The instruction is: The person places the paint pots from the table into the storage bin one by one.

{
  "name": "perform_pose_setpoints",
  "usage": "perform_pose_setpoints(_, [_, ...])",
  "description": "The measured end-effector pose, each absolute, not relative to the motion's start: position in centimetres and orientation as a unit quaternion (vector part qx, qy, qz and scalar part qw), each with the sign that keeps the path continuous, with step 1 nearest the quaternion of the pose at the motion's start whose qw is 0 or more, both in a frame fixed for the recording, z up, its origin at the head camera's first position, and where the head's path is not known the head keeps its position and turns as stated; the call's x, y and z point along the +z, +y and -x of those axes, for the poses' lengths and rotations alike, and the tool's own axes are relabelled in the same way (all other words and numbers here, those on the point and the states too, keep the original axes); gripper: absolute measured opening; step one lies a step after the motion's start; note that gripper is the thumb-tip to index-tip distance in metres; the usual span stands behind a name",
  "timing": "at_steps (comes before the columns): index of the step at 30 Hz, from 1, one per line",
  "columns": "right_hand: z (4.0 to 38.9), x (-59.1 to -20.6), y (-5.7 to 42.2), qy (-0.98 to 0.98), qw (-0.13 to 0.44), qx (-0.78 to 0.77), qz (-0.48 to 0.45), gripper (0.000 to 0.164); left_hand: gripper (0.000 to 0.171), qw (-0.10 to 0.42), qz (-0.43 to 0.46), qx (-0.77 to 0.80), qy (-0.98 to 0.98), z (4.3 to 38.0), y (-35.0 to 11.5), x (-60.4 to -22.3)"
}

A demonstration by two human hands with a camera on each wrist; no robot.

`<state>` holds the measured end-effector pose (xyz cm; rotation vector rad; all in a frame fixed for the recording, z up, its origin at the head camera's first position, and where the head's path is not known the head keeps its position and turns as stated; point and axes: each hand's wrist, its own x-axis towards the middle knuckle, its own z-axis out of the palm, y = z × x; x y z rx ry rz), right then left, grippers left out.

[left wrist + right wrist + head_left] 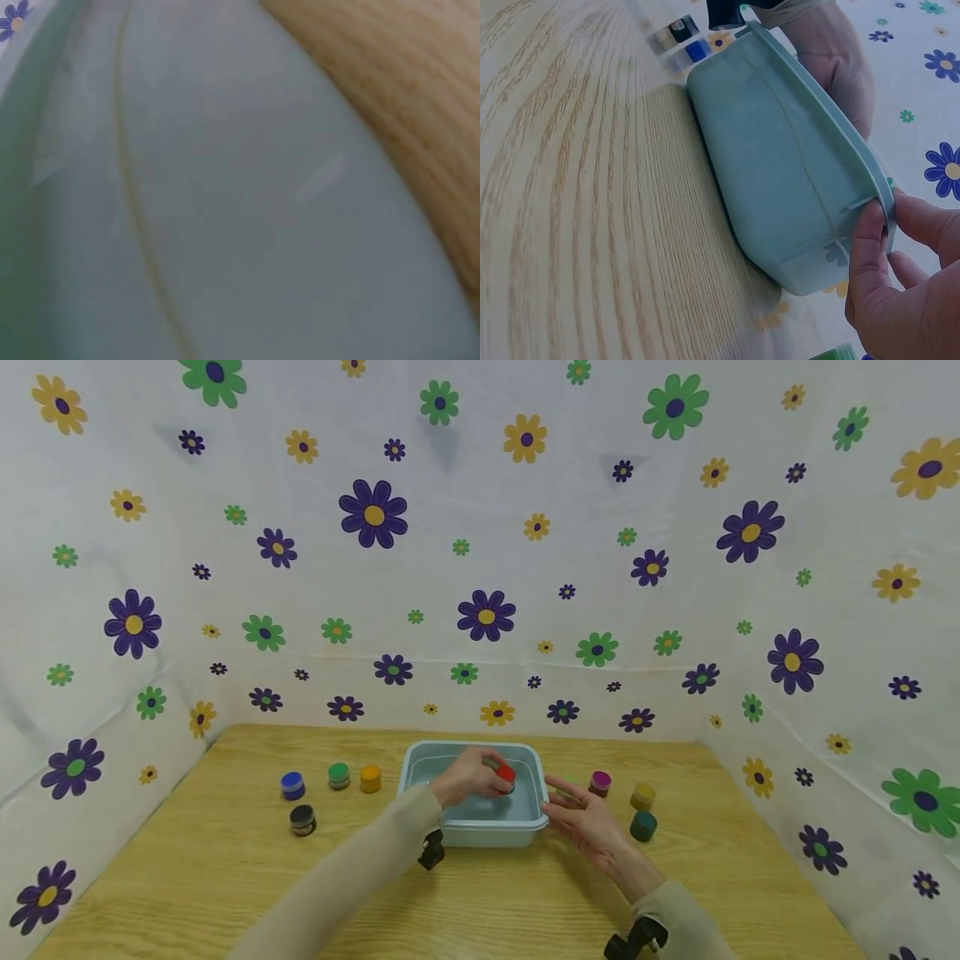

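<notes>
A pale blue plastic tub [487, 835] stands on the table. My left hand [472, 774] reaches down into it and holds a small jar with a red lid [506, 774] between thumb and fingers. My right hand [588, 827] is at the tub's right end. In the right wrist view the right hand [904, 277] pinches the tub's rim, with fingers on both sides of it. The left wrist view shows only the tub's outer wall [240, 195] close up; the left hand is out of sight there.
Left of the tub stand jars with blue [292, 786], green [338, 776], orange [371, 779] and black [302, 820] lids. To its right are magenta [600, 783], yellow [642, 797] and dark green [642, 826] ones. A flowered cloth [480, 560] encloses the table's back and sides.
</notes>
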<state>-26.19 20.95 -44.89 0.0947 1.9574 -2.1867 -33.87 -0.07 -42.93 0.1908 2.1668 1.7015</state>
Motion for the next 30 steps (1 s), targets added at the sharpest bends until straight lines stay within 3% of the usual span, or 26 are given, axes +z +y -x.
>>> perform_pose_setpoints(13, [26.38, -45.0, 20.92, 0.66, 0.109, -0.743, -0.025, 0.058, 0.035, 0.178, -0.078, 0.546, 0.815, 34.22, 0.13, -42.85])
perform_pose_setpoints(30, [26.39, -44.9, 20.89, 0.662, 0.105, -0.741, -0.03, 0.057, 0.035, 0.214, -0.08, 0.501, 0.834, 35.03, 0.41, -43.72])
